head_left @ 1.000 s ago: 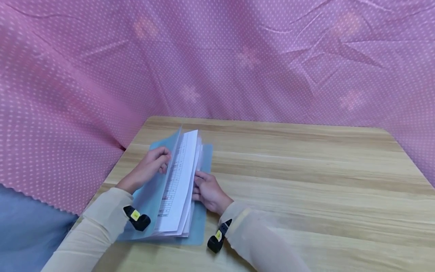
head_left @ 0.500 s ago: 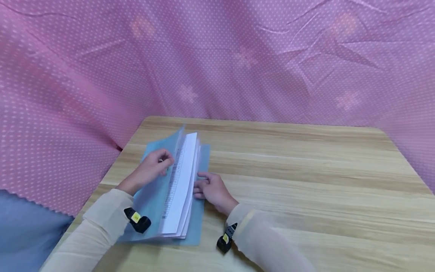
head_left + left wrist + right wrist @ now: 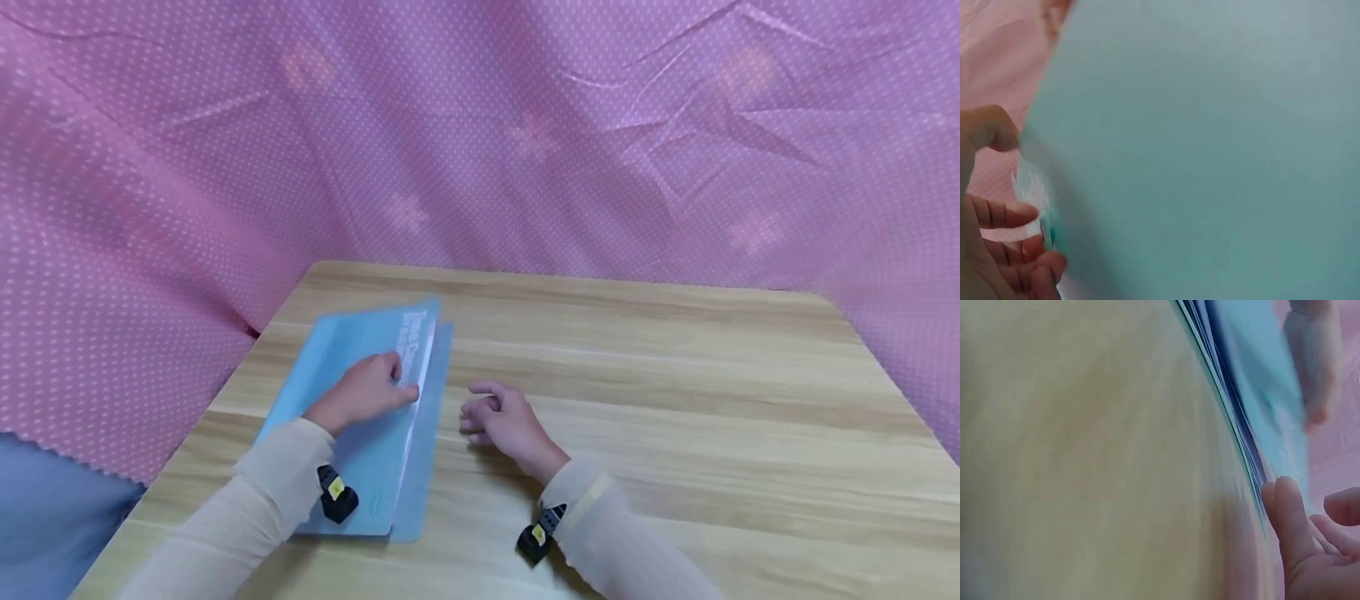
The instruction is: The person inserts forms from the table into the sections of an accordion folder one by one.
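Note:
A light blue folder [image 3: 360, 467] with white lettering near its right edge lies at the left of the table, its front cover lowered almost flat over the papers. A strip of the back cover [image 3: 429, 433] shows along the right side. My left hand [image 3: 363, 392] rests over the front cover, its thumb reaching the cover's right edge; the left wrist view has the fingertips [image 3: 1054, 265] at that edge. To the right of the folder, my right hand [image 3: 510, 425] is held just off it with loosely bent fingers and nothing in them. Page edges [image 3: 1222, 375] show in the right wrist view.
The folder and both hands are on or over a light wood-grain table [image 3: 675, 400]. A pink dotted cloth [image 3: 487, 125] hangs behind it and down its left side. Blue fabric [image 3: 52, 517] lies at the lower left. Black cameras [image 3: 536, 542] are strapped to both sleeves.
The left hand has swung the front cover over to the right and down, hiding the printed pages. The right hand has drawn away from the page edges to the right.

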Motion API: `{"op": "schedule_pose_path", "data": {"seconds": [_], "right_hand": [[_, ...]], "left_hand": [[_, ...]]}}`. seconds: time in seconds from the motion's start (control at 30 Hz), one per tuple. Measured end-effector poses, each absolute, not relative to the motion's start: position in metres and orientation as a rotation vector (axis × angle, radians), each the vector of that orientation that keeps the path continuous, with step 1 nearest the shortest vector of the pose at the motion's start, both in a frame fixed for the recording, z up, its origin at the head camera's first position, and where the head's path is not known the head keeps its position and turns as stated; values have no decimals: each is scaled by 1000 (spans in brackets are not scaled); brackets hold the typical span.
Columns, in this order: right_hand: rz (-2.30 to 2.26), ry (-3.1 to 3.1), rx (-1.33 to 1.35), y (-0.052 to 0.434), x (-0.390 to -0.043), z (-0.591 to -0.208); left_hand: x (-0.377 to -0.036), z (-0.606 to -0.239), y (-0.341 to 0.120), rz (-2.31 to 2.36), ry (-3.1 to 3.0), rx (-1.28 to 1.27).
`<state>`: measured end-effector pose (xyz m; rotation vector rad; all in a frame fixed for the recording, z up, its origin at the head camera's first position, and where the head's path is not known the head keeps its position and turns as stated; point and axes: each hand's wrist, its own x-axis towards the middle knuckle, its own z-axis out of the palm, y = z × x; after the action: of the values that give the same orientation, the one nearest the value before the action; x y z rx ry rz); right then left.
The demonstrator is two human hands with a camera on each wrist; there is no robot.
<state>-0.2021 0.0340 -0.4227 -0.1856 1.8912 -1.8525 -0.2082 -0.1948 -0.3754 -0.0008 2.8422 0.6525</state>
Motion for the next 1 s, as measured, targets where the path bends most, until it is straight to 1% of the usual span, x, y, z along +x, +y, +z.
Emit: {"op": "schedule_pose_path", "data": {"seconds": [0.13,0.4,0.53,0.8,0.9,1.0], "right_hand": [[-1853,1905,-195,49,-203,-420],[-1855,2059,-229,80,-211,-406],[-1780,2210,-302,96,-214,-406],[-1248,2718,-625,127,-230,-409],[-1108,2803,-654,135,-239,-411],[-1005,2861,-597,142,-245,-418]], "left_hand": [[-208,-388,-187,525,2833,-5],[-210,-405,-175,430,2869,-31],[-213,-408,-170,388,2890,-33],[-216,-411,-170,278,2947,-38],[-217,-408,-173,260,2996,-33],[-218,-405,-177,228,3079,10]]}}
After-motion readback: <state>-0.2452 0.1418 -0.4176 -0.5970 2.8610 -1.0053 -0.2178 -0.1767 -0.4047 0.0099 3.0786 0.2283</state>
